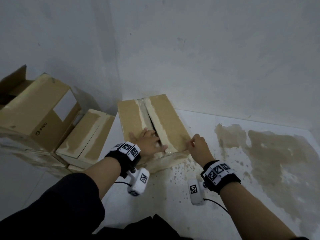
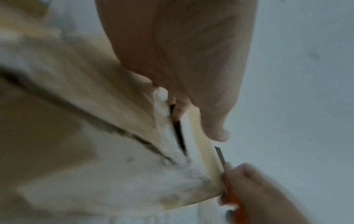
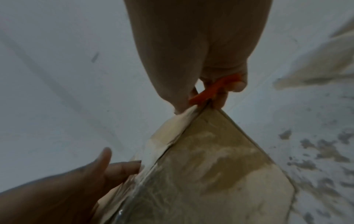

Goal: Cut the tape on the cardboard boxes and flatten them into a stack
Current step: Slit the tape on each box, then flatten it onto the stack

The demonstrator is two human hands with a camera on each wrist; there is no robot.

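Fingers (image 1: 138,135) of left hand (image 1: 149,142) spread flat on taped box (image 1: 131,115), right hand (image 1: 199,142) pinching orange cutter (image 3: 212,91) at box corner, neighbouring carton (image 1: 34,111) printed "PICO", blank white label (image 1: 65,105).

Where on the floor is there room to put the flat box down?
Bare floor lies right of the box, though stained, and below it, between the arms. Left is crowded: more boxes sit against the wall.
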